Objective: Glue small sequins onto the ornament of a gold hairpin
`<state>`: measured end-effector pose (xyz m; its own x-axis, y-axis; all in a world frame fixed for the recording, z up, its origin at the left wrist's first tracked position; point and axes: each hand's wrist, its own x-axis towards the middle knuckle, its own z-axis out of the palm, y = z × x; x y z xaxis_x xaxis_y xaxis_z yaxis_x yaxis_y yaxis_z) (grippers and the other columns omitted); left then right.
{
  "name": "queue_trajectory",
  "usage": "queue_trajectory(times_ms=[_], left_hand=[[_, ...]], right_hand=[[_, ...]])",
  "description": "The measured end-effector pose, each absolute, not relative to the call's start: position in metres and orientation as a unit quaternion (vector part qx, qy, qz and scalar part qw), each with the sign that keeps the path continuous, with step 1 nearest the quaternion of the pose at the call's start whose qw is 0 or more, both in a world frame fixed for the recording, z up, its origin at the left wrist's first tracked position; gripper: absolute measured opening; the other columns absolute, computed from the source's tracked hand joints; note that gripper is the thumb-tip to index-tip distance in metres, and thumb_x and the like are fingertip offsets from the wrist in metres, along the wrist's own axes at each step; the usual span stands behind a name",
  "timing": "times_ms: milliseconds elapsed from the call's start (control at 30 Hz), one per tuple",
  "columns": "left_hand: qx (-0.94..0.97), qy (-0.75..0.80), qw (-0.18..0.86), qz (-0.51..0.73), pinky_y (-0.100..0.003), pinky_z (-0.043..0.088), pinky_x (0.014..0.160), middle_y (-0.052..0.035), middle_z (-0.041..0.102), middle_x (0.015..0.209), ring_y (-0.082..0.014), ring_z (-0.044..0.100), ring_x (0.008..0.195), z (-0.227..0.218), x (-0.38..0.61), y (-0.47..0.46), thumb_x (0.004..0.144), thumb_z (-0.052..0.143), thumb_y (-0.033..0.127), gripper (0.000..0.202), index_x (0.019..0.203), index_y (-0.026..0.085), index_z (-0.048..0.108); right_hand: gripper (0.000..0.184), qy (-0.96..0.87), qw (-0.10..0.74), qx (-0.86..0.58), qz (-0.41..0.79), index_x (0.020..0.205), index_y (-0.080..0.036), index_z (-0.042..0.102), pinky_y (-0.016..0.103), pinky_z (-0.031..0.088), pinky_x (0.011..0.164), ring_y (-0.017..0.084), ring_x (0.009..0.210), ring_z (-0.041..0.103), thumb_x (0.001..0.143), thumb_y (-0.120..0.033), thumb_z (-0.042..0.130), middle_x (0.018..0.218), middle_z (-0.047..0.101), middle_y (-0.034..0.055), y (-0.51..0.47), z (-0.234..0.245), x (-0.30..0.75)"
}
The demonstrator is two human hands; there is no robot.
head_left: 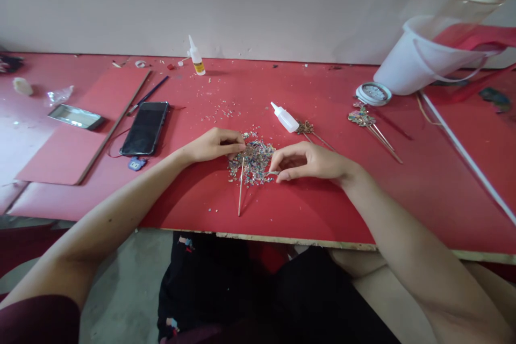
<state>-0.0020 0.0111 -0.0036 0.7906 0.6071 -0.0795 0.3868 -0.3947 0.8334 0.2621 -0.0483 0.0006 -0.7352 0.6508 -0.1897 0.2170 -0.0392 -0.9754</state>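
Observation:
A loose pile of small multicoloured chips (260,164) lies on the red table in front of me. At its left edge, my left hand (220,146) is closed, its thumb and fingertips pinching the ornamented top of a hairpin (241,191). The hairpin's thin metal stem points down toward me; its head is partly hidden by fingers and blends into the chips. Right of the pile, my right hand (308,162) is closed in a pinch on a thin silvery pointed tool (272,173), its tip reaching left over the chips. Most of that tool is hidden by my fingers.
Behind my right hand lie a white glue bottle (286,118) and another hairpin (306,128). Farther right are a decorated hairpin (365,117), a round tin (373,93) and a white bucket (407,59). A phone (145,129), red board (76,156) and upright glue bottle (197,59) stand left.

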Motion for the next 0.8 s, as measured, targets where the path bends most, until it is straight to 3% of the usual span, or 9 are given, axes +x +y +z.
queue_trajectory(times_ms=[100, 233, 400, 467, 567, 800], left_hand=[[0.83, 0.3, 0.454, 0.121, -0.019, 0.041, 0.061, -0.0003, 0.058, 0.066, -0.0092, 0.052, 0.062, -0.004, -0.002, 0.012, 0.09, 0.05, 0.039, 0.03, 0.082, 0.013, 0.063], [0.829, 0.299, 0.458, 0.118, -0.019, 0.041, 0.061, 0.0002, 0.057, 0.064, -0.0088, 0.052, 0.061, -0.003, -0.002, 0.012, 0.091, 0.05, 0.037, 0.029, 0.081, 0.013, 0.063], [0.821, 0.298, 0.471, 0.121, -0.019, 0.04, 0.06, 0.0006, 0.056, 0.064, -0.0083, 0.05, 0.06, -0.003, -0.002, 0.011, 0.091, 0.05, 0.036, 0.028, 0.079, 0.013, 0.061], [0.82, 0.299, 0.472, 0.122, -0.019, 0.04, 0.061, 0.0006, 0.056, 0.065, -0.0084, 0.05, 0.061, -0.004, -0.002, 0.011, 0.091, 0.051, 0.036, 0.028, 0.08, 0.013, 0.061], [0.822, 0.298, 0.47, 0.12, -0.02, 0.04, 0.061, 0.0004, 0.056, 0.066, -0.0086, 0.051, 0.062, -0.005, -0.002, 0.012, 0.091, 0.05, 0.037, 0.028, 0.081, 0.013, 0.062], [0.825, 0.301, 0.463, 0.121, -0.02, 0.041, 0.06, -0.0004, 0.058, 0.065, -0.0093, 0.052, 0.062, -0.003, -0.002, 0.012, 0.091, 0.05, 0.037, 0.029, 0.082, 0.013, 0.063]], right_hand=[[0.022, -0.684, 0.239, -0.309, 0.616, 0.094, -0.019, 0.068, 0.028, 0.049, 0.077, 0.014, 0.086, 0.06, 0.076, -0.031, 0.072, 0.092, 0.065, 0.0029, -0.05, -0.006, 0.248], [0.021, -0.652, 0.305, -0.311, 0.621, 0.094, -0.018, 0.067, 0.026, 0.049, 0.07, 0.012, 0.078, 0.06, 0.077, -0.028, 0.073, 0.085, 0.065, 0.0018, -0.051, -0.004, 0.251], [0.022, -0.648, 0.184, -0.297, 0.677, 0.095, -0.015, 0.066, 0.03, 0.05, 0.075, 0.015, 0.082, 0.065, 0.078, -0.029, 0.071, 0.088, 0.067, 0.0047, -0.051, 0.002, 0.263], [0.023, -0.648, 0.172, -0.282, 0.686, 0.096, -0.015, 0.066, 0.03, 0.051, 0.076, 0.015, 0.082, 0.065, 0.079, -0.03, 0.07, 0.089, 0.067, 0.0045, -0.052, -0.002, 0.258], [0.023, -0.662, 0.239, -0.28, 0.653, 0.095, -0.017, 0.067, 0.028, 0.049, 0.077, 0.013, 0.085, 0.062, 0.077, -0.03, 0.072, 0.092, 0.067, 0.0037, -0.052, -0.01, 0.245], [0.018, -0.647, 0.35, -0.341, 0.585, 0.093, -0.021, 0.067, 0.022, 0.041, 0.059, 0.009, 0.068, 0.052, 0.078, -0.03, 0.072, 0.084, 0.062, -0.0004, -0.051, -0.011, 0.244]])
